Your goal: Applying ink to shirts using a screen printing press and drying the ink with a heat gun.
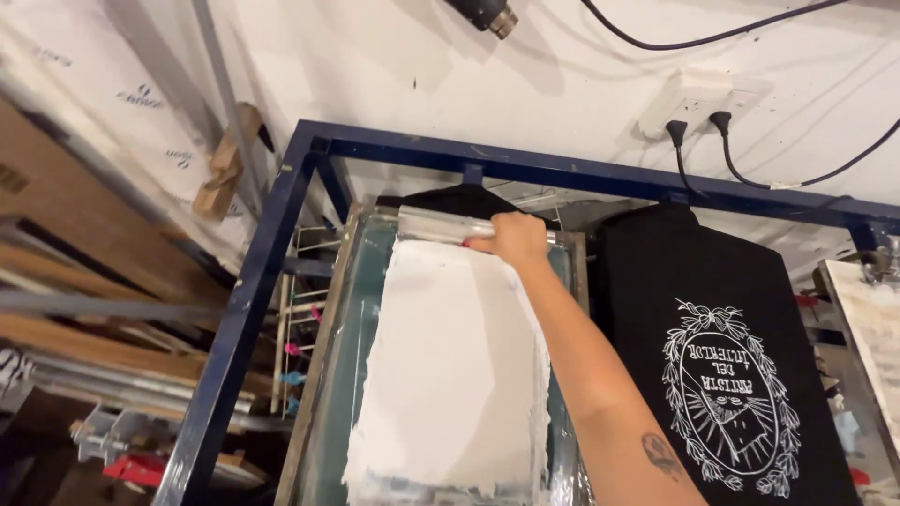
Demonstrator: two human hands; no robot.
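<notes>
At the far end of the mesh screen (356,375), right hand (513,239) fingers clasp a metal squeegee (445,226) above thick, ragged white ink (455,375); beside it, a printed black shirt (712,347).

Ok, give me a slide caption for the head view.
Right hand grips a squeegee at the far end of a white-inked screen, printed black shirt alongside.

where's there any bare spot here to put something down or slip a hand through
Little is flat and free. The screen is coated in white ink, with the right hand on the squeegee at its far end. The black printed shirt fills the next board. A narrow gap runs between screen and shirt; left, the blue frame borders open space over clutter.
</notes>
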